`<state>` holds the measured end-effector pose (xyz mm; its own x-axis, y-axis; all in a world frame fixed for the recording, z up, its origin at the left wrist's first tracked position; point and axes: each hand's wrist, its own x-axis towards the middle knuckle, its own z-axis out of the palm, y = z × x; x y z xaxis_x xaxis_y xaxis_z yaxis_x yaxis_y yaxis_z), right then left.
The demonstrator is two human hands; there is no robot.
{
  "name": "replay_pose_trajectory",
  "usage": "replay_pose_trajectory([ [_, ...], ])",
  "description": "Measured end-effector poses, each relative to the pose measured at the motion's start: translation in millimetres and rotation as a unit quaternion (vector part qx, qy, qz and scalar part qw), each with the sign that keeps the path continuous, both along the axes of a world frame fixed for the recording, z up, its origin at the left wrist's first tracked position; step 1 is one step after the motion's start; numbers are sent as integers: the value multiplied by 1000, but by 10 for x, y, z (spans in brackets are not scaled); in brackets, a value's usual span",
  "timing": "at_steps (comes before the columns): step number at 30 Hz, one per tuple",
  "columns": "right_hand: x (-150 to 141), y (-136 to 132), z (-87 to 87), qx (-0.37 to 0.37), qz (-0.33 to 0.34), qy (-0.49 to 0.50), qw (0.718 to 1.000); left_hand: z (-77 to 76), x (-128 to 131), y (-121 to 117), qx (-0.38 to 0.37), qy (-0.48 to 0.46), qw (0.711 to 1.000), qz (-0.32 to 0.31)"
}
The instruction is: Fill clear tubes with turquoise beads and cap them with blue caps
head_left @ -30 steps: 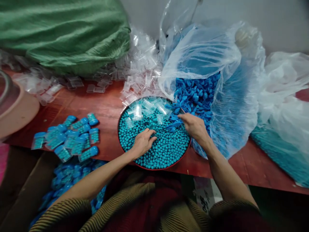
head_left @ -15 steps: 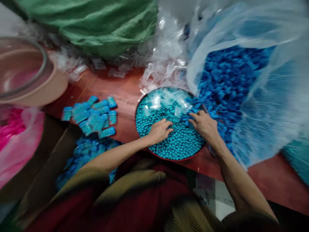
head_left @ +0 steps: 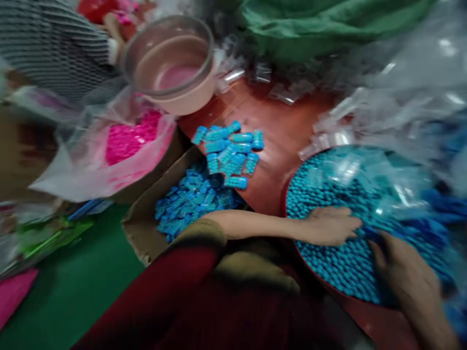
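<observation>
A round red tray (head_left: 310,266) is filled with small turquoise beads (head_left: 346,267), with clear plastic containers (head_left: 346,170) lying on top. Over the beads, my left hand (head_left: 330,226) is closed, its fingertips pressed together; what they hold is hidden. My right hand (head_left: 408,265), smeared by motion, faces it with a dark blue plastic piece (head_left: 372,235) between thumb and fingers. The fingertips of both hands almost meet at this piece. More blue pieces (head_left: 425,233) lie at the tray's right side. Left of the tray sits a group of bead-filled containers with blue tops (head_left: 233,150).
A cardboard box (head_left: 140,231) of similar blue containers stands below the red table's edge. Beyond are a bag of pink pieces (head_left: 133,138), a beige basin (head_left: 175,92), a green cloth (head_left: 328,29) and loose clear containers (head_left: 292,92). Another person's striped sleeve (head_left: 58,43) shows at upper left.
The view has swung left, so the tray appears further right. My hands, apart before, have come together over the beads, the right one bringing a blue piece from the tray's right side.
</observation>
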<state>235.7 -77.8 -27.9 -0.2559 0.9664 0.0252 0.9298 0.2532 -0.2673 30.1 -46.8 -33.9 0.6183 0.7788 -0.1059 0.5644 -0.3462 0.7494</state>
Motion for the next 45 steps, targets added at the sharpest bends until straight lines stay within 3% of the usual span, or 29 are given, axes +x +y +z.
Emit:
replay_pose_trajectory([
  [2, -82, -44, -74, -7, -26, -5, 1000, 51, -70, -14, 1, 4, 1000, 8],
  [4, -52, -42, -40, -32, -49, 21, 998, 88, -125, 1, -8, 11, 999, 37],
  [8, 115, -57, 240, -28, -84, 74, 993, 128, -171, 50, -3, 26, 999, 40],
  [13, 72, -170, 431, 43, -172, 11, 984, 154, -185, 38, 23, 36, 999, 32],
  [21, -174, -85, 333, 34, -59, -105, 992, 128, -192, 47, 51, 49, 997, 34],
  [26, -106, -87, 324, 30, -222, -114, 968, 131, -189, 56, 48, 55, 997, 28],
  [28, -155, -66, 303, -5, -249, -133, 959, 135, -185, 56, 49, 57, 997, 28],
  [33, -405, -11, 249, -56, -253, -129, 957, 144, -183, 45, 53, 53, 997, 32],
  [37, -457, -22, 239, -35, -243, -36, 969, 148, -190, 47, 46, 42, 998, 31],
  [41, -416, 20, 169, 8, -172, 85, 981, 140, -193, 62, 32, 34, 998, 34],
  [45, -401, 93, 113, 3, -95, 166, 982, 120, -205, 87, 33, 13, 999, 30],
])
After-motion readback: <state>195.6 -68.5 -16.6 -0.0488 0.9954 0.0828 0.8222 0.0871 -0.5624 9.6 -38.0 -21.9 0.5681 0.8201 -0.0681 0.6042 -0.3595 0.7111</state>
